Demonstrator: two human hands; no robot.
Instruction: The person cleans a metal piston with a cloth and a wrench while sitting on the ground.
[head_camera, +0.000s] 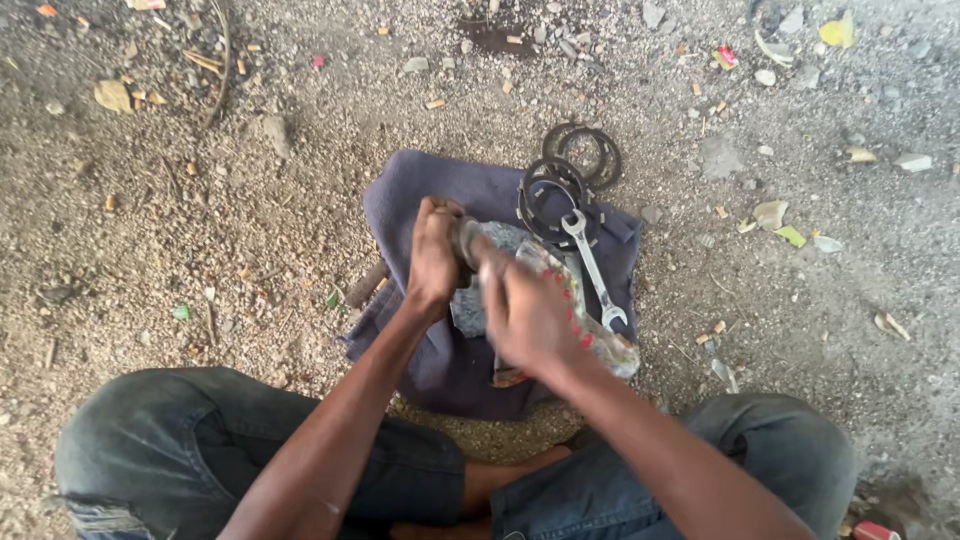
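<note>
Your left hand (433, 255) is clenched around a dark round metal part (465, 240), fingers wrapped tight on it. Your right hand (522, 312) is blurred, pressed onto a grey patterned rag (590, 335) that covers the near side of that part; fingers look curled onto the rag, but I can't tell the exact grip. Both hands touch at the part, over the middle of the dark blue cloth (430, 190) spread on the gravel ground (200, 200).

Silver open-ended spanner (594, 270) lies on the cloth's right side, just beside your right hand, one head toward the far edge. Its far head overlaps a stack of dark metal rings (528, 195) at the cloth's far right corner. A second ring pair (612, 160) sits just beyond, half off the cloth onto the ground.

Your knees in dark jeans (150, 450) flank the cloth's near edge. Small stones and dry leaf scraps are scattered over the ground.
</note>
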